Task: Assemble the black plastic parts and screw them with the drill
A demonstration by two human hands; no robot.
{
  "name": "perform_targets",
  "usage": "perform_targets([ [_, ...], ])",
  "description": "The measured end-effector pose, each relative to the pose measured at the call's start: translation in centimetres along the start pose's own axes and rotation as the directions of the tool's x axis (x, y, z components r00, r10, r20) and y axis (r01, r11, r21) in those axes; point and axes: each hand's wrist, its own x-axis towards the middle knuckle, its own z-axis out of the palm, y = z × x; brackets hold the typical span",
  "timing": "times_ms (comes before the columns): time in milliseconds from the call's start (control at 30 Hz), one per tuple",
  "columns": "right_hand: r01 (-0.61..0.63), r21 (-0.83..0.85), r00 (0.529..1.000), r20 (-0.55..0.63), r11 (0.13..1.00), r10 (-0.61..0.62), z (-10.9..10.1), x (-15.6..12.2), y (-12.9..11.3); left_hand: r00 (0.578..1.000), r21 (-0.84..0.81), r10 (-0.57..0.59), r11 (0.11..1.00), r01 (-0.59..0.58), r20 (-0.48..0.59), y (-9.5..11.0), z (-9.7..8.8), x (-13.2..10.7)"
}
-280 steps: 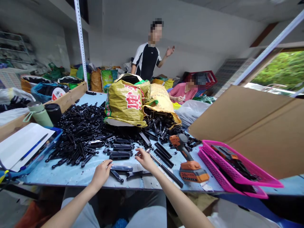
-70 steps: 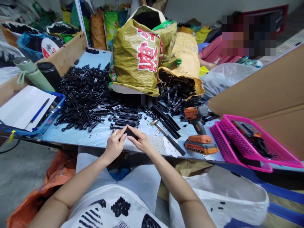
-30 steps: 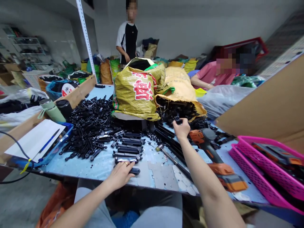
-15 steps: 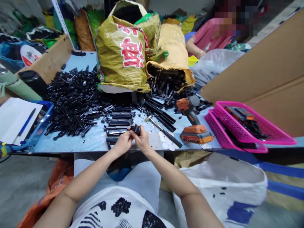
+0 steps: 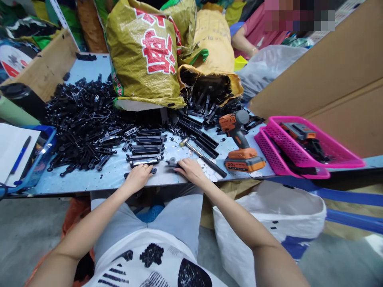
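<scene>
Blue table (image 5: 89,181): spans the frame from left to right.
Cardboard (image 5: 326,91): tilted, upper right.
Gold sack (image 5: 143,59): upper centre, printed in red.
Black parts (image 5: 83,123): heaped loosely, left of centre.
Pink baskets (image 5: 344,160): two, overlapping, right.
Power tool (image 5: 239,137): orange and grey, right of centre, beside the baskets.
Row of black bars (image 5: 147,148): centre, just above the left hand.
Hammer (image 5: 206,159): lies slanting, near the right hand.
Right hand (image 5: 191,171): lower centre, fingertips pinching a dark piece.
Left hand (image 5: 139,175): over a black bar, grip hidden.
Black bar (image 5: 153,170): near the table's front edge, lower centre.
Dark piece (image 5: 172,162): between the hands, blurred.
</scene>
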Motion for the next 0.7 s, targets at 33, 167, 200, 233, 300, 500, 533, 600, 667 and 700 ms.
perform_targets([
  [33,0.089,0.032,0.995,0.035,0.996,-0.090,-0.4,-0.1,-0.4,1.000,-0.029,0.006,1.000,-0.005,0.011,0.0,-0.1,-0.1],
  [167,0.302,0.057,0.939,0.152,0.951,-0.308,-1.5,0.1,-3.2,0.998,-0.127,-0.002,0.992,0.010,0.059,0.4,-0.9,-0.3],
  [200,0.311,0.045,0.934,0.170,0.949,-0.314,-1.6,0.3,-3.9,0.998,-0.144,-0.015,0.989,0.024,0.069,0.5,-1.1,-0.2],
  [233,0.309,0.038,0.933,0.184,0.950,-0.310,-1.6,0.5,-4.4,0.997,-0.160,-0.024,0.986,0.037,0.079,0.6,-1.3,-0.2],
  [300,0.282,0.026,0.939,0.200,0.959,-0.281,-1.6,0.7,-5.2,0.995,-0.185,-0.025,0.982,0.042,0.093,0.8,-1.7,-0.1],
  [500,0.205,-0.084,0.970,0.149,0.975,-0.192,-2.8,0.0,-6.9,0.999,-0.225,-0.007,0.974,0.014,0.033,0.4,-1.7,-0.5],
  [533,0.205,-0.099,0.971,0.141,0.974,-0.191,-3.1,-0.1,-7.2,1.000,-0.227,-0.011,0.974,0.013,0.010,0.2,-1.6,-0.7],
  [600,0.206,-0.121,0.973,0.133,0.971,-0.190,-3.6,-0.1,-7.7,0.999,-0.231,-0.009,0.973,-0.002,-0.048,0.0,-1.4,-0.9],
  [667,0.206,-0.127,0.972,0.140,0.970,-0.188,-4.1,0.1,-8.1,0.995,-0.237,0.002,0.971,-0.025,-0.098,-0.2,-1.3,-1.1],
  [700,0.205,-0.124,0.971,0.150,0.971,-0.186,-4.4,0.2,-8.2,0.994,-0.238,0.011,0.970,-0.038,-0.113,-0.3,-1.3,-1.2],
])
